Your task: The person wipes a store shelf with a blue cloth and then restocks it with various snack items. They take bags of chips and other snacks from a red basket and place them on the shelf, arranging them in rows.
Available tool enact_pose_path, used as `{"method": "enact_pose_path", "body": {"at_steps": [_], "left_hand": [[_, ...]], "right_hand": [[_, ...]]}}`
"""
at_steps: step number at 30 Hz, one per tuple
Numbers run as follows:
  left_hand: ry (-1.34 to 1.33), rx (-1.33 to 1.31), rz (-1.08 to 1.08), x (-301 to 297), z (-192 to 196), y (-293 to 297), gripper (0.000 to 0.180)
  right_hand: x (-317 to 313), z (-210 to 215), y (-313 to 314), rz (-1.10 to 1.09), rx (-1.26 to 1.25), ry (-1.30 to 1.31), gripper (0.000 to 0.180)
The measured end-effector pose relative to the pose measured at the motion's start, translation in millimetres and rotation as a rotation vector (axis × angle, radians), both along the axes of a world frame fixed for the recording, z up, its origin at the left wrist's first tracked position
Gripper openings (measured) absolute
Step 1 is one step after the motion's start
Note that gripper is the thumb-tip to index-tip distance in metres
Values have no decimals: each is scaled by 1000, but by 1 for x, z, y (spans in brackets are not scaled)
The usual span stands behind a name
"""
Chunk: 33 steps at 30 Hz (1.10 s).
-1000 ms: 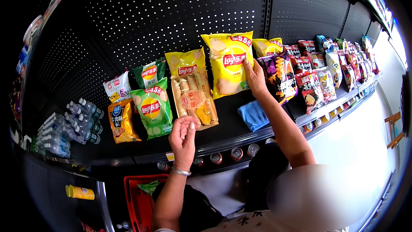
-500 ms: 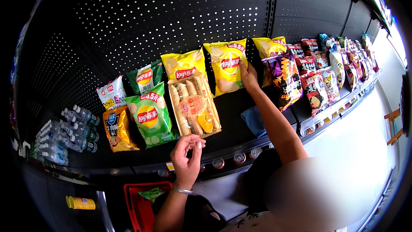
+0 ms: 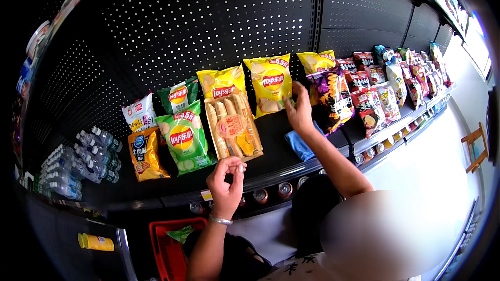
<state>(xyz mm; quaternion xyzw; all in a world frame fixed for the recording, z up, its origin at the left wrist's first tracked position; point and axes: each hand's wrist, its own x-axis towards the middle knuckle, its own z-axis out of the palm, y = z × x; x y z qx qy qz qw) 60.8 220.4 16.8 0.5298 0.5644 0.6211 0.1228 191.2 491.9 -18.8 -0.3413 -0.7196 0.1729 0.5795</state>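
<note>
My right hand [image 3: 300,110] is open, its fingers apart, just right of a yellow potato chip bag [image 3: 271,86] that stands upright on the shelf. A narrow gap seems to lie between them. My left hand [image 3: 225,184] is curled, thumb against fingertips, with nothing visible in it. Its fingertips come up to the lower edge of a clear-fronted pack of long bread rolls [image 3: 234,130], and I cannot tell if they touch. That pack leans before another yellow chip bag [image 3: 221,78]. To its left stand a light green chip bag [image 3: 185,140] and an orange snack bag [image 3: 147,155].
Water bottles [image 3: 96,158] lie stacked at the shelf's left end. A blue cloth [image 3: 301,144] lies beneath my right forearm, near a purple snack bag [image 3: 330,96]. Drink cans [image 3: 285,190] line the level below. A red basket [image 3: 159,252] stands at lower left.
My right hand has let go of the yellow chip bag and drawn off its right edge, fingers spreading. The bag stays standing. My left hand keeps nearly the same place and shape.
</note>
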Motion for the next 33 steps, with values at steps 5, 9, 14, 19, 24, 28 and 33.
{"method": "enact_pose_path", "body": {"at_steps": [5, 9, 14, 19, 24, 28, 33], "left_hand": [[270, 118, 114, -8, 39, -26, 9], [91, 434, 338, -16, 60, -120, 16], [-60, -8, 844, -23, -68, -277, 14], [-11, -813, 666, 58, -250, -413, 61], [86, -874, 645, 57, -280, -400, 49], [188, -862, 355, 17, -299, -393, 42], [57, -617, 244, 12, -327, -397, 37]], "right_hand": [[28, 47, -161, 582, -151, 27, 46], [33, 22, -267, 914, -351, -118, 40], [43, -100, -371, 925, -618, -371, 48], [67, -207, -402, 753, -894, -594, 54], [92, -239, -386, 921, -597, -1406, 62], [124, -308, -403, 1417, -682, -1601, 41], [129, -283, -424, 1391, -649, -1811, 42]]}}
